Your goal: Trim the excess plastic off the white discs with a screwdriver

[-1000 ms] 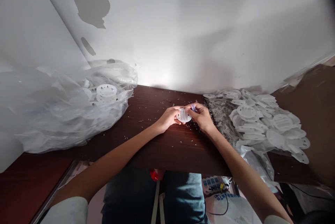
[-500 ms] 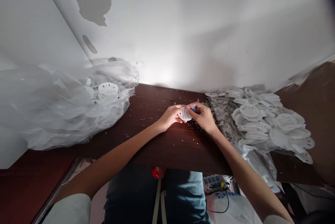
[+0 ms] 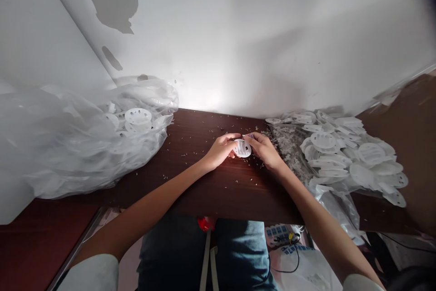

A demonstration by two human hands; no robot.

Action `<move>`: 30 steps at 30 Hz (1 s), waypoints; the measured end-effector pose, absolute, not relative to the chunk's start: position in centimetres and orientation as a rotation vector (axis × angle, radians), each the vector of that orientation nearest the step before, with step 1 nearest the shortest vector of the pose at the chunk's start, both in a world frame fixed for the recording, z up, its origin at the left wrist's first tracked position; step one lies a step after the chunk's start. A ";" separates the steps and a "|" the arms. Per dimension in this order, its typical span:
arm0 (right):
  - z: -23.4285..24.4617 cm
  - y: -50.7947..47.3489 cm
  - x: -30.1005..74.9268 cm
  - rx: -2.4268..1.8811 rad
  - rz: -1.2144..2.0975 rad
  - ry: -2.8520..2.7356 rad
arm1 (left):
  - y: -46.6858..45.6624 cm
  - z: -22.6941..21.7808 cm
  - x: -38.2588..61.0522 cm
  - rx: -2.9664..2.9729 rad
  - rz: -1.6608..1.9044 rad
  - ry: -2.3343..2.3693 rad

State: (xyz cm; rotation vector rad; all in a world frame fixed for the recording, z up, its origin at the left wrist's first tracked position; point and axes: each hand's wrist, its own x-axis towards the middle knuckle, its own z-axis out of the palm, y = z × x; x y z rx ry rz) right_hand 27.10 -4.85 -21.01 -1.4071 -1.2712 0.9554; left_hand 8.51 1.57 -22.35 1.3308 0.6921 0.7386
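Both my hands meet over the middle of the dark wooden table [image 3: 218, 191]. My left hand [image 3: 220, 149] and my right hand [image 3: 263, 149] are closed on one small round white plastic disc [image 3: 243, 148] with slots in it, held between the fingertips just above the tabletop. A small bluish tool sat in my right fingers earlier; now it is hidden. Fine white shavings lie on the wood around the hands.
A heap of the same white discs [image 3: 350, 159] lies on a clear bag at the right. A large clear plastic bag [image 3: 75, 141] holding more discs fills the left. A white wall stands right behind. Below the table edge are my knees and a power strip [image 3: 279, 234].
The disc has been turned in my fingers, so its face now points toward me. The bluish tool in my right hand has gone out of sight. Both hands stayed in place.
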 end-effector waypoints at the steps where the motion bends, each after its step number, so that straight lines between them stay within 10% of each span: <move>1: -20.9 -4.9 27.0 -1.403 0.995 -1.256 | 1.6 -22.4 8.4 1.341 0.742 0.693; 30: -18.8 -6.4 24.0 -0.949 1.462 -0.787 | -0.1 -22.0 9.5 1.108 0.926 0.502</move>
